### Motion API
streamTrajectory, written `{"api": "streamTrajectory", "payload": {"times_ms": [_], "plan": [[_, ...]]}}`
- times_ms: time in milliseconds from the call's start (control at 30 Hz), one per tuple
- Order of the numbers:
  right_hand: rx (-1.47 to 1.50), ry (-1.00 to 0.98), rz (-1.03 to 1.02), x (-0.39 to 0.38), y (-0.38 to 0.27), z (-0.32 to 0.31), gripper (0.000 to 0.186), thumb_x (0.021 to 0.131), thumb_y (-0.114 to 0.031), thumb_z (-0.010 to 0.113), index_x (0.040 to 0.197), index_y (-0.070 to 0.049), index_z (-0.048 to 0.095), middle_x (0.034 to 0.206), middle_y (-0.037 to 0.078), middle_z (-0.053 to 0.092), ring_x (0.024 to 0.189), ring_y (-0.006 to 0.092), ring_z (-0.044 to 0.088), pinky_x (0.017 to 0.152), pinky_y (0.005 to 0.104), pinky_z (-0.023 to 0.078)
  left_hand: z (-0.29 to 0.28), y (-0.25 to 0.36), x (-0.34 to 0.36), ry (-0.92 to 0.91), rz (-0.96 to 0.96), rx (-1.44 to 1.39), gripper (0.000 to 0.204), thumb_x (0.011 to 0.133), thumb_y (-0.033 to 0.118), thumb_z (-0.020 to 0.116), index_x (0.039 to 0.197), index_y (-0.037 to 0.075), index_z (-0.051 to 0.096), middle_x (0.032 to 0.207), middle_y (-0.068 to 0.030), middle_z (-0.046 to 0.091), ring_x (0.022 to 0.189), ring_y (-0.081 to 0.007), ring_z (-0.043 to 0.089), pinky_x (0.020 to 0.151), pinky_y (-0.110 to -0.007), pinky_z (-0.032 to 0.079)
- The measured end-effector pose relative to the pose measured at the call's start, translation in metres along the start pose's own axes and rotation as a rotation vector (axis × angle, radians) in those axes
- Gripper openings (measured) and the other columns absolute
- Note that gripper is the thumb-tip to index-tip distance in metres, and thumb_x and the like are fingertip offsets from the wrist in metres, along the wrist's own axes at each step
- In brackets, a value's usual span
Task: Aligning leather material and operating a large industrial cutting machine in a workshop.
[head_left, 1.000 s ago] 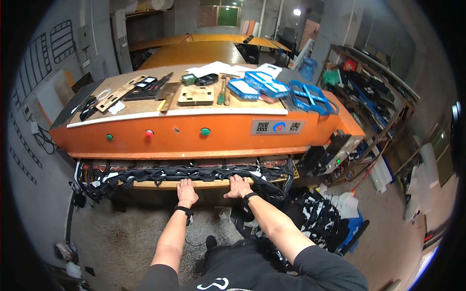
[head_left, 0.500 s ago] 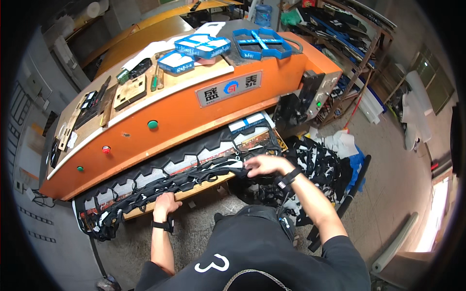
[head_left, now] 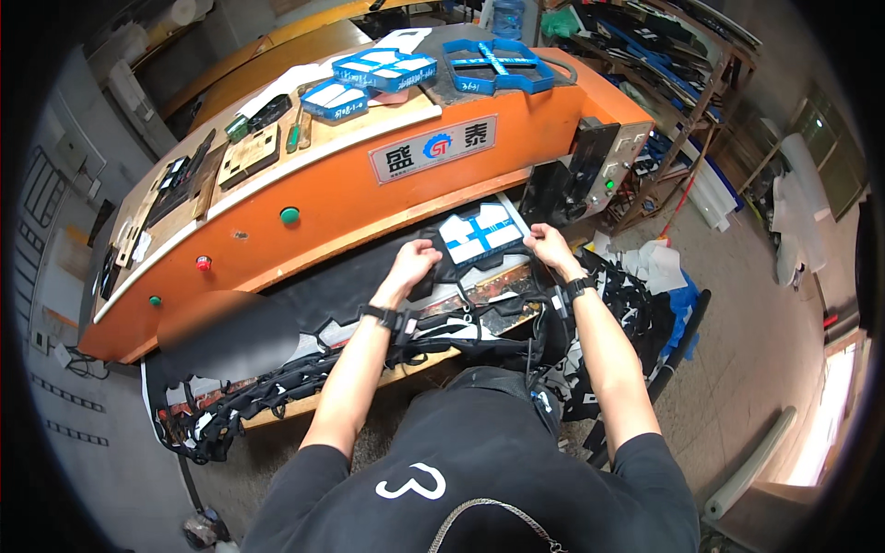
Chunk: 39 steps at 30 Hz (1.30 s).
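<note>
A blue-rimmed cutting die point(head_left: 481, 236) with white pads lies on black sheet material point(head_left: 346, 276), under the front of the orange press point(head_left: 341, 198). My left hand point(head_left: 413, 265) is just left of the die, its fingers curled and thumb pressed to the fingertips over the sheet. What it pinches, if anything, cannot be made out. At the die's right edge, my right hand point(head_left: 553, 251) has its fingers bent in a pinch, with its grip too small to make out. Along the sheet's near edge runs a strip of black cut-out scrap point(head_left: 323, 369) with zigzag gaps.
More blue dies point(head_left: 498, 69) rest on top of the press beside tools and a wooden block point(head_left: 251, 155). Green and red buttons point(head_left: 203, 264) dot its front. Black and white scraps point(head_left: 627, 313) heap on the floor at right, near a black roll point(head_left: 678, 346).
Both hands have moved up to either side of the die, the left from the press's front edge. The die now shows more fully, and the black sheet covers more of the bed.
</note>
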State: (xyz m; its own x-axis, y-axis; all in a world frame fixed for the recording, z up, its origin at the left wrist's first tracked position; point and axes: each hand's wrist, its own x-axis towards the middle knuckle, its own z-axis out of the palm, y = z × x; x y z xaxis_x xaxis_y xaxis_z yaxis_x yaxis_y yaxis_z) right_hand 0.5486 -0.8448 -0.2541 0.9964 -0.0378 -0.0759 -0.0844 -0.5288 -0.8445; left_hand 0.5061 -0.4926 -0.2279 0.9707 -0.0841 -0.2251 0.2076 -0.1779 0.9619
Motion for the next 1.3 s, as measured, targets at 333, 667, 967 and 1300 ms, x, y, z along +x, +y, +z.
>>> {"api": "streamTrajectory", "payload": {"times_ms": [333,667,967,1300], "plan": [[-0.319,0.224,-0.049,-0.006,0.016,0.041,0.025,0.092,-0.012,0.062,0.112,-0.001,0.073,0.111,0.028,0.072,0.11,0.0443,0.068,0.096,0.0479,0.054,0.082,-0.051,0.018,0.234,-0.101,0.328,0.037,0.087,0.019,0.077,0.114,-0.006,0.071,0.107,-0.0174,0.075,0.102,-0.0258,0.071,0.091,-0.037,0.054],[-0.301,0.207,-0.015,-0.033,0.047,0.033,0.022,0.094,-0.014,0.064,0.11,-0.002,0.073,0.114,0.023,0.068,0.11,0.044,0.066,0.093,0.0503,0.054,0.117,-0.042,-0.025,0.248,0.054,0.642,0.042,0.083,0.007,0.061,0.121,-0.011,0.063,0.122,-0.0332,0.061,0.117,-0.0471,0.061,0.104,-0.051,0.049],[-0.296,0.395,-0.459,-0.04,0.028,0.011,0.012,0.087,-0.006,0.065,0.093,0.002,0.073,0.09,0.019,0.065,0.088,0.041,0.065,0.079,0.0468,0.052,0.1,0.021,-0.042,0.304,0.221,0.813,0.036,0.082,0.02,0.072,0.107,-0.006,0.067,0.112,-0.0265,0.061,0.109,-0.0423,0.062,0.095,-0.05,0.054],[-0.104,-0.112,-0.281,-0.068,-0.039,0.107,0.027,0.085,-0.02,0.075,0.102,0.001,0.078,0.101,0.022,0.073,0.098,0.037,0.072,0.09,0.0434,0.056,-0.058,-0.069,-0.092,0.245,0.219,0.572,0.034,0.082,0.01,0.068,0.113,-0.004,0.07,0.09,-0.0146,0.058,0.086,-0.0259,0.06,0.08,-0.037,0.05]]}}
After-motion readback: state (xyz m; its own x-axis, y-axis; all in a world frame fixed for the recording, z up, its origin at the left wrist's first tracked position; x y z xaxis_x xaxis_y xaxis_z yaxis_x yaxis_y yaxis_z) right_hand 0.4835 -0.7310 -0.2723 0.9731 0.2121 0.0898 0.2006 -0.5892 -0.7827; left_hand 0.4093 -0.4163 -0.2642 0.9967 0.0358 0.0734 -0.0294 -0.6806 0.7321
